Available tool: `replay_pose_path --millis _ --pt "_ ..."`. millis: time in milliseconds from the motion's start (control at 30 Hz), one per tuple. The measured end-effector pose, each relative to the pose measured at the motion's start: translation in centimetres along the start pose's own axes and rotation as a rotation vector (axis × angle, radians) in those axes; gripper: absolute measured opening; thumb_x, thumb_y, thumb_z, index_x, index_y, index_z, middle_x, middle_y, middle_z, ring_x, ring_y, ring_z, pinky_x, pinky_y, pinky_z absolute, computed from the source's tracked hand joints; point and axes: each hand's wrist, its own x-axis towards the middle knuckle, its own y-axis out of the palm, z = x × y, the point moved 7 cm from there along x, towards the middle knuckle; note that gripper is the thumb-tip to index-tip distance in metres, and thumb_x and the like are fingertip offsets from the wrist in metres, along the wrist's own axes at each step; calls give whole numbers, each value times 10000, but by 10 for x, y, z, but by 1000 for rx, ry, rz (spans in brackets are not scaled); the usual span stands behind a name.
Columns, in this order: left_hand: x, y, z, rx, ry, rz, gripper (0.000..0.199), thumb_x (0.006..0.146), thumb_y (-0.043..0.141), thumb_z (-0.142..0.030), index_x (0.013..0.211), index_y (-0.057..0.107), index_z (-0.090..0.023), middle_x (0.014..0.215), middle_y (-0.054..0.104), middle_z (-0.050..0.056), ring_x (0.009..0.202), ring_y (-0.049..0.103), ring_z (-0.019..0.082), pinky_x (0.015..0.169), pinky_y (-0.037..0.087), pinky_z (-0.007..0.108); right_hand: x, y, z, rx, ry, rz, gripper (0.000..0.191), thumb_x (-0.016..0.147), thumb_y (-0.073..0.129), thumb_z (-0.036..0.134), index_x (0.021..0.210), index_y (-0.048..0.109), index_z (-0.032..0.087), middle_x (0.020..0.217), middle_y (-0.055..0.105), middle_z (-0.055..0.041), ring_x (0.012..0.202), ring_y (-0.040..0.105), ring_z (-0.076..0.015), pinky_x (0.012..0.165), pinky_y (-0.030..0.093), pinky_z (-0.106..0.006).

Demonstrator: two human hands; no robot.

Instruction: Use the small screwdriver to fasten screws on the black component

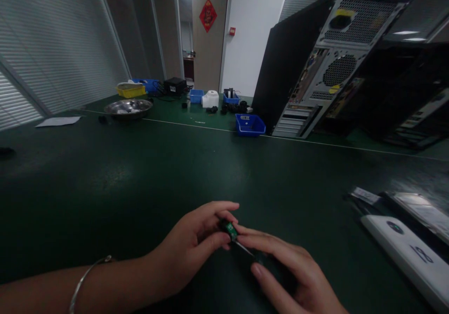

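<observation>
A small green circuit board (pixel 231 230) with dark ends is pinched between the thumb and fingers of my left hand (pixel 196 239), above the green tabletop. My right hand (pixel 291 262) has its thumb and fingers around the dark handle of a small screwdriver (pixel 244 248). The thin metal shaft points up and left, its tip at the lower end of the board. Fingertips of my right hand also lie close against the board. Most of the screwdriver's handle is hidden or too dark to make out.
On the right lie a white case marked 81 or 18 (pixel 403 253) and a metal drive-like box (pixel 424 211). A computer tower (pixel 298 66) stands behind a blue bin (pixel 249 126). Farther back are a metal bowl (pixel 129 113), a yellow tray (pixel 130 91) and a white device (pixel 210 99).
</observation>
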Motion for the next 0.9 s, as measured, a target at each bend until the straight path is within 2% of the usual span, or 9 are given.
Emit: replay_pose_path --millis 133,267,367,500,800,900 --pt "0 -3 -6 211 77 -1 314 871 577 -79 1095 701 -262 966 596 25 833 613 156 761 507 298 0 -2 0 4 -9 -25 410 827 628 64 1187 650 260 1126 746 -61 1039 709 -234 874 605 -283" --pt "-1 -8 -14 161 114 -62 261 850 599 -54 1009 702 -234 980 617 21 905 628 166 800 503 291 1 -6 -5 -17 25 -54 404 846 582 37 1178 644 260 1177 690 -68 1092 665 -216 912 570 -274" --pt "-1 -9 -14 123 105 -73 244 832 628 -59 1001 693 -222 1037 656 29 985 635 186 858 504 311 3 -7 -6 -35 21 -55 402 849 577 30 1164 651 267 1133 677 -66 1067 664 -207 890 568 -266" --pt "0 -12 -8 145 44 -106 189 812 672 -96 965 713 -200 948 714 32 919 672 199 826 524 327 4 -3 -3 -58 -4 -8 397 839 575 18 1143 667 255 1075 670 -70 994 684 -191 832 577 -242" --pt "-3 -12 -19 302 184 -98 215 799 703 -65 960 747 -200 961 764 41 917 710 200 835 550 310 5 2 -2 -55 -13 36 411 839 551 12 1144 657 267 972 671 -53 869 691 -179 705 580 -228" --pt "-2 -12 -18 274 170 -88 210 794 705 -59 946 755 -196 948 767 43 902 714 195 823 554 303 3 3 -4 -39 -14 42 421 844 549 17 1157 648 281 979 668 -48 872 688 -180 697 576 -229"
